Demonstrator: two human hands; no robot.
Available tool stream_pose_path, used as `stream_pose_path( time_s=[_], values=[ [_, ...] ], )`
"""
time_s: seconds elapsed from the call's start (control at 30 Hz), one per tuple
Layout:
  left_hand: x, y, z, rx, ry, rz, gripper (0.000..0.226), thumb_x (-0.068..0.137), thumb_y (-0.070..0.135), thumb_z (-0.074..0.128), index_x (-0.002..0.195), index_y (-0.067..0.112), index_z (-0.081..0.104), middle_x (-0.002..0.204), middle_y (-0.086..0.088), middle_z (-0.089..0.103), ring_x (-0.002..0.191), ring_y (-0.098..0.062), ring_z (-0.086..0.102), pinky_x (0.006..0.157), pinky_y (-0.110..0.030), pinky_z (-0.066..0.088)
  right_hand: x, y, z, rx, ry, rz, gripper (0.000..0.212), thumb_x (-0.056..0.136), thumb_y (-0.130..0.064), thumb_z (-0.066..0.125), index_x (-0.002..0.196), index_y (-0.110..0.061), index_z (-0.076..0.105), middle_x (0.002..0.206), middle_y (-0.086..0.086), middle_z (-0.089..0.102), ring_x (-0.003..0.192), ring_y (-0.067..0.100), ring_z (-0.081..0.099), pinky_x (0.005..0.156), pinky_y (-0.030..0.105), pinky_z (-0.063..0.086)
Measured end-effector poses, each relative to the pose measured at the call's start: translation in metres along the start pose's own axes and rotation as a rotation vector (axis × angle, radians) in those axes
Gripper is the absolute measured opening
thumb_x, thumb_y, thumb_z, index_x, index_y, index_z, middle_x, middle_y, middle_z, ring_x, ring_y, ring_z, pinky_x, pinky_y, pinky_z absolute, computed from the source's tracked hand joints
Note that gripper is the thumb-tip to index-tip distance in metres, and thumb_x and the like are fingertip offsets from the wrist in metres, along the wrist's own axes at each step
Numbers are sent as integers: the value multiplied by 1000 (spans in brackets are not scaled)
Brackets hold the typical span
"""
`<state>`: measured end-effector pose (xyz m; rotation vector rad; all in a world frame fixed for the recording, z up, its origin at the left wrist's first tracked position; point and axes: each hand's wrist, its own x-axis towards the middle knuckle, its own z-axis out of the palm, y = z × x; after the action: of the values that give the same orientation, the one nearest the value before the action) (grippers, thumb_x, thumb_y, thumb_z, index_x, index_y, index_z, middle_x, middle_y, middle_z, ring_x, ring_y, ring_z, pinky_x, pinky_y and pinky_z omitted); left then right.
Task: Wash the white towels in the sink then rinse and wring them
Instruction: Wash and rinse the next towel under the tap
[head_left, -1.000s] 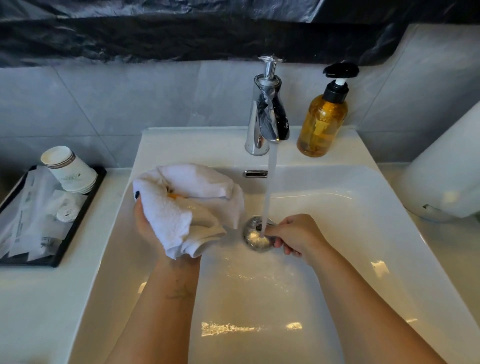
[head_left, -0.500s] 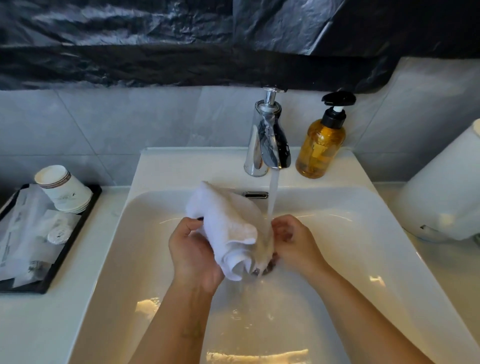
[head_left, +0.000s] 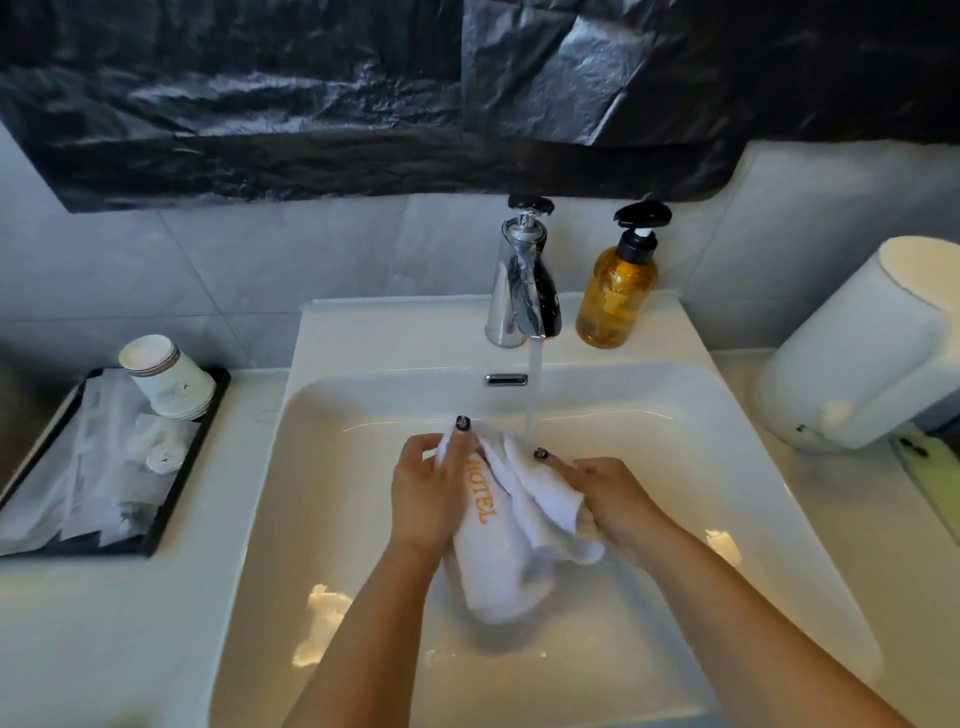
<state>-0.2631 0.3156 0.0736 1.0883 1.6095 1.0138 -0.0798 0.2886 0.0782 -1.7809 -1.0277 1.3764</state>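
A white towel (head_left: 506, 551) with orange "HOTEL" lettering hangs bunched between both hands over the middle of the white sink (head_left: 727, 467). My left hand (head_left: 426, 493) grips its left side, fingers wrapped over the top edge. My right hand (head_left: 613, 499) holds its right side. A stream of water runs from the chrome tap (head_left: 522, 291) onto the towel's top, just by my right fingertips. The drain is hidden under the towel.
An amber soap pump bottle (head_left: 618, 291) stands right of the tap. A black tray (head_left: 104, 467) with stacked paper cups (head_left: 166, 374) and wrapped packets sits on the left counter. A white rounded appliance (head_left: 862, 353) stands on the right counter. Black plastic sheeting covers the wall above.
My left hand brought the towel from the sink's left side to the centre under the water. My right hand left the drain and took hold of the towel.
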Motion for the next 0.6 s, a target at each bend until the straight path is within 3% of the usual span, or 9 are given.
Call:
stream_pose_path(
  time_s=[0.1, 0.13, 0.2, 0.27, 0.33, 0.4, 0.47, 0.53, 0.6],
  values=[
    [-5, 6, -21, 85, -22, 104, 20, 84, 45, 73, 84, 25, 72, 71, 7, 72, 63, 1, 64, 63, -23, 45, 0, -10, -31, -230, 157, -107, 35, 79, -40, 77, 62, -15, 61, 61, -6, 56, 63, 14, 52, 59, 25, 38],
    [-6, 9, -28, 188, -51, 139, 20, 80, 49, 75, 83, 29, 71, 71, 7, 71, 64, -1, 64, 61, -24, 45, 1, -13, -38, -348, 216, -149, 25, 78, -42, 77, 78, -18, 71, 76, -7, 66, 74, 13, 61, 67, 24, 44],
    [-5, 10, -37, 513, -81, 262, 21, 79, 52, 74, 92, 37, 69, 83, 11, 70, 79, -6, 63, 66, -28, 49, 2, -14, -46, -554, 275, -215, 38, 81, -43, 74, 112, -21, 69, 112, -2, 67, 102, 17, 62, 86, 29, 49],
    [-1, 3, -37, 720, -62, 465, 21, 84, 36, 73, 103, 29, 73, 102, 5, 68, 99, -20, 60, 77, -33, 51, -2, -13, -41, -687, 204, -321, 51, 83, -46, 71, 128, -26, 60, 132, 0, 54, 122, 20, 50, 102, 37, 43],
    [-7, -7, -33, 784, -104, 559, 16, 83, 23, 67, 95, 18, 75, 95, -5, 66, 91, -32, 62, 69, -38, 53, -7, -3, -27, -820, 38, -386, 63, 81, -53, 70, 137, -32, 50, 140, -1, 44, 130, 20, 41, 107, 39, 37],
    [-16, -20, -30, 871, -151, 615, 26, 75, 30, 57, 87, 13, 72, 80, -7, 63, 73, -34, 62, 56, -37, 51, -10, 14, -17, -1009, -84, -401, 75, 80, -53, 69, 145, -32, 38, 145, -2, 36, 133, 20, 37, 105, 37, 35],
    [-20, -27, -31, 940, -159, 645, 30, 72, 37, 54, 82, 13, 68, 74, -4, 60, 63, -30, 59, 50, -34, 45, -10, 27, -12, -1192, -28, -469, 75, 78, -44, 71, 144, -27, 39, 141, 1, 42, 127, 25, 45, 95, 41, 43],
    [-18, -25, -34, 949, -101, 662, 28, 78, 37, 47, 74, 14, 61, 67, -2, 58, 57, -27, 57, 51, -31, 37, -7, 27, -9, -1289, 48, -567, 61, 73, -25, 75, 130, -20, 54, 120, 6, 56, 107, 30, 60, 76, 41, 50],
    [-17, -11, -37, 897, -93, 637, 22, 84, 29, 42, 75, 14, 55, 66, -2, 58, 57, -28, 56, 55, -31, 35, -9, 10, -10, -1366, 79, -613, 41, 81, -14, 64, 121, -16, 58, 111, 6, 60, 100, 30, 61, 75, 37, 45]
  ],
)
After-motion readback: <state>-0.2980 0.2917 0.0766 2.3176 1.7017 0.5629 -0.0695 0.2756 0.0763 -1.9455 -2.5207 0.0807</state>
